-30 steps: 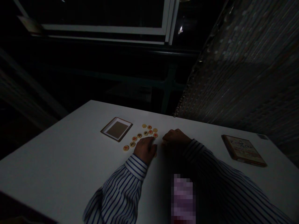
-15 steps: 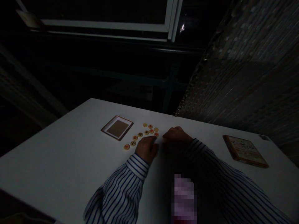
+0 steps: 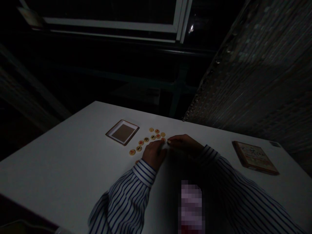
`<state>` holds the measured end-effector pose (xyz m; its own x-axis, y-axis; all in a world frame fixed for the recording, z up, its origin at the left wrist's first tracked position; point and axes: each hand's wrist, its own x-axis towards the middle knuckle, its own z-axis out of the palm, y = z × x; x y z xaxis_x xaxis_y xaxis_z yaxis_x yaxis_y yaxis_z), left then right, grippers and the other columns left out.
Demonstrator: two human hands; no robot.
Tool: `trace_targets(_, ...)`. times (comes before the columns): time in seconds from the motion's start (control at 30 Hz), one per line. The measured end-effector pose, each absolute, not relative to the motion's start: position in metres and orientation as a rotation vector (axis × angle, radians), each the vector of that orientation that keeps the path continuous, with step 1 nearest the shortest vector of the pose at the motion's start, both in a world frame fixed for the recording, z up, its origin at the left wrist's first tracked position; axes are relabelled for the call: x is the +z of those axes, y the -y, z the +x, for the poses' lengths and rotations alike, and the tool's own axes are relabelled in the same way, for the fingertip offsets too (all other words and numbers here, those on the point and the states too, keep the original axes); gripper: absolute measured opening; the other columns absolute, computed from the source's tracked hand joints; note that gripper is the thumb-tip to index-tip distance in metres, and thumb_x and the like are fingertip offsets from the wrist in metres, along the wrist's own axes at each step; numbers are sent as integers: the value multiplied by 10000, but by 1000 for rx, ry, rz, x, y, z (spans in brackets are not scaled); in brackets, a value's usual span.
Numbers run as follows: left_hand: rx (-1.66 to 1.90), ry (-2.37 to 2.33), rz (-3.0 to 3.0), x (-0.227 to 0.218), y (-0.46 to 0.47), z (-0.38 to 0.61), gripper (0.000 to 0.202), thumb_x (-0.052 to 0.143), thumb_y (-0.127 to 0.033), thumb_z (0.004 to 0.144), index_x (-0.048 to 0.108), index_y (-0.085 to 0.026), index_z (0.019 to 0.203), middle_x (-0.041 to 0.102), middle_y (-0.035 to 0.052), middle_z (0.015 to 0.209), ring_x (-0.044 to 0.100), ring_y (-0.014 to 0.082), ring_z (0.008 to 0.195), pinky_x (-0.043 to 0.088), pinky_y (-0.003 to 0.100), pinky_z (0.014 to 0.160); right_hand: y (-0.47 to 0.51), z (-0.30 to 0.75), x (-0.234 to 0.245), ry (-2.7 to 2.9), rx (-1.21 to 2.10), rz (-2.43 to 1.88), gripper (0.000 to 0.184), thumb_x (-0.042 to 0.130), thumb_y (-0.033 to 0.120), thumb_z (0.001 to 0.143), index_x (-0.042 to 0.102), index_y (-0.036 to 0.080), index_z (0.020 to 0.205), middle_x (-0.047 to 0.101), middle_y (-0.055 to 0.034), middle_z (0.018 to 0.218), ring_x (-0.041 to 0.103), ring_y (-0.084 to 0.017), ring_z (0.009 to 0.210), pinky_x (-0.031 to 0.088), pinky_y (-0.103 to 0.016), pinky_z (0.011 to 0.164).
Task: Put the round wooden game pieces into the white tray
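Several round wooden Chinese chess pieces (image 3: 146, 139), marked in red or black, lie in a curved row on the white table. My left hand (image 3: 154, 154) rests palm down beside the row, fingers bent and thumb apart. Its fingertips are close to a red-marked piece (image 3: 163, 140) at the row's right end; whether they touch it is too dim to tell. Just right of that, my right hand (image 3: 186, 143) pinches a pale Chinese chess piece (image 3: 168, 142) between its fingertips. Part of another piece (image 3: 136, 161) shows by my left cuff.
A shallow open box tray (image 3: 131, 136) stands left of the pieces. Towards the right edge of the table (image 3: 73, 156) lies a flat box with a printed lid (image 3: 257, 157). A beaded string curtain (image 3: 243, 81) hangs at the right, behind the table. The room is dark.
A pale piece now shows at my right fingertips, which have shifted slightly left. My left hand has moved slightly, and part of a piece has come into sight by its cuff.
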<state>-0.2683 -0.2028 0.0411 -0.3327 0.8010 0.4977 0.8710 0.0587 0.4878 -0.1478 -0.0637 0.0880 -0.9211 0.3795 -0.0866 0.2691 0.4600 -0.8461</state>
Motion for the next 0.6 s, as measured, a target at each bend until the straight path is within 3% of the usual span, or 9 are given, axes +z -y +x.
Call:
trace_targets(0.17,-1192,2160,-1739,42,202,-268,319,591,-199,696,544,-159,1008,635,79,963,580,209,894,478,358,784,71,-150,94,2389,1727,-576,396,601,432,668,644,145,938,666,-61,941,596,-199,888,444,-340,826)
trace_targets(0.6,-1308,2077,-1789,47,204,-264,217,531,-290,782,574,-187,968,649,48,909,580,178,841,454,330,749,77,-151,96,2335,1741,-605,360,628,419,639,665,151,876,678,-51,857,605,-198,831,462,-346,783)
